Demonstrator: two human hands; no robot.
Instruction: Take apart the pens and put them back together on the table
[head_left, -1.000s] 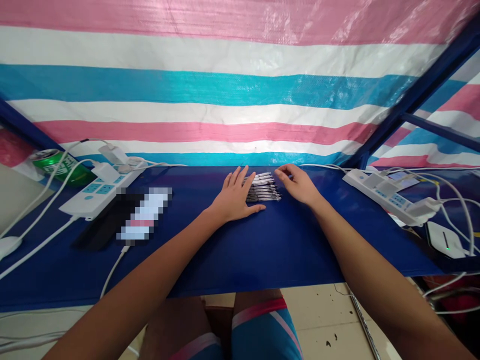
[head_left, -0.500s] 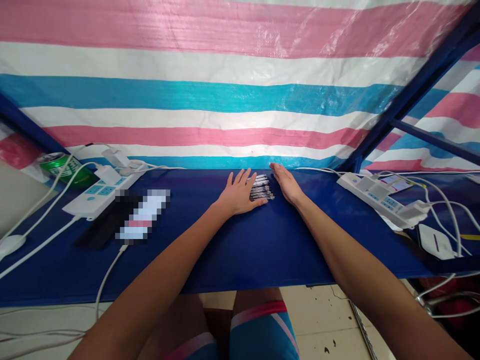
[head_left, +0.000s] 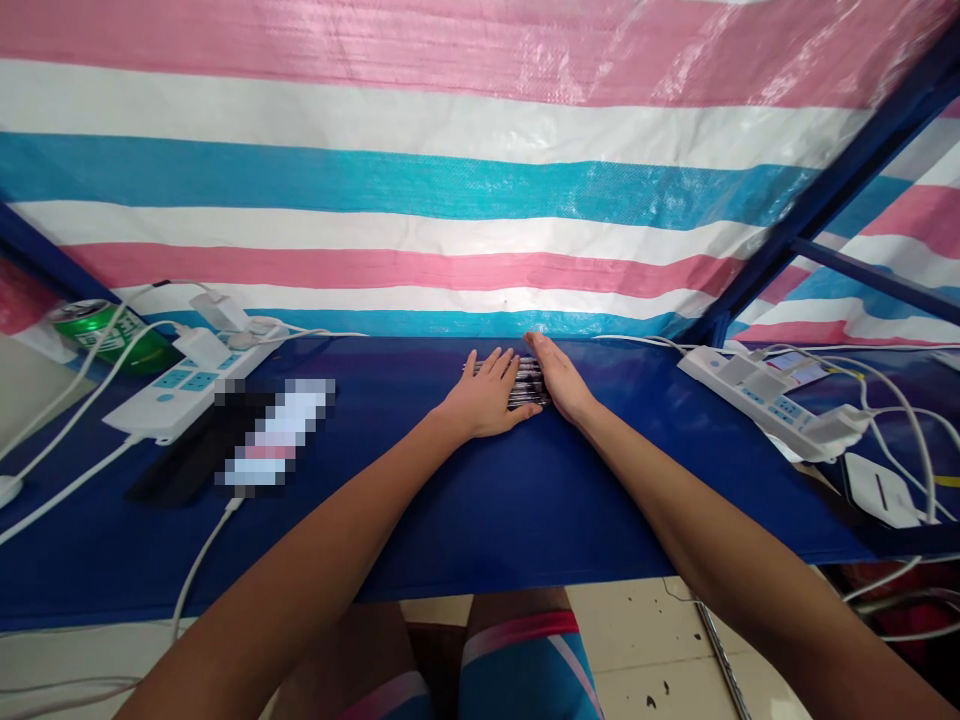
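Note:
Several dark, slim pens (head_left: 529, 382) lie side by side on the blue table (head_left: 480, 510), in the middle of the head view. My left hand (head_left: 491, 395) rests flat over their left part with fingers spread, hiding much of them. On its edge along the right ends of the pens stands my right hand (head_left: 561, 382), fingers stretched out and palm turned toward them. It appears to touch the pen ends. Neither hand is closed around anything.
At left are a white power strip (head_left: 187, 385) with chargers, a green can (head_left: 112, 337) and a blurred-out phone (head_left: 281, 430) on a cable. To the right lie another power strip (head_left: 772, 405) and a white device (head_left: 881, 490). A striped sheet (head_left: 450, 185) hangs behind.
My right hand has moved left, closing the gap to the pen ends. My left hand still lies over the pens. The view has shifted slightly.

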